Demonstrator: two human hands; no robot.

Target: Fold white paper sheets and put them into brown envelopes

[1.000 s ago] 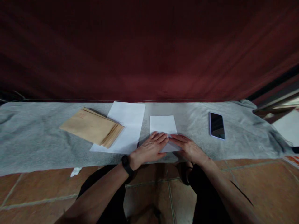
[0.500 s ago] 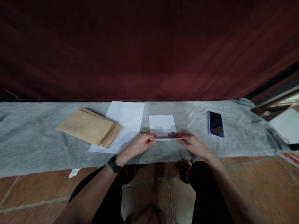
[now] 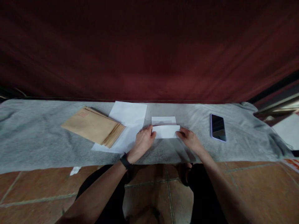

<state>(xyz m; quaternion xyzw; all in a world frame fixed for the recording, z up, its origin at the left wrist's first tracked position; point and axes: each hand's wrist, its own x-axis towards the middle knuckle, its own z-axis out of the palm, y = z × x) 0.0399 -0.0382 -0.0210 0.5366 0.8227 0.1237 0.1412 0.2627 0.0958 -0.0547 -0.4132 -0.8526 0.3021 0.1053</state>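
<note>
A sheet of white paper (image 3: 165, 132) lies in front of me on the grey cloth, its near flap folded up over the far part. My left hand (image 3: 145, 137) pinches the left end of that flap, thumb on the near face and fingers behind. At the other end my right hand (image 3: 187, 137) grips the flap in the same way. A strip of the sheet's far part shows beyond the fold. Left of my left hand are loose white sheets (image 3: 130, 112), partly covered by a stack of brown envelopes (image 3: 93, 126).
A phone in a purple case (image 3: 218, 127) rests on the grey cloth (image 3: 196, 115) to the right. Dark red fabric (image 3: 149, 62) hangs along the far edge. A white scrap (image 3: 75, 170) is on the tiled floor. Something white (image 3: 288, 129) stands at the far right.
The paper's near edge has been brought up and away from me, so its flap now covers much of the far part. Both hands have turned with it, still gripping. The view shifted slightly.
</note>
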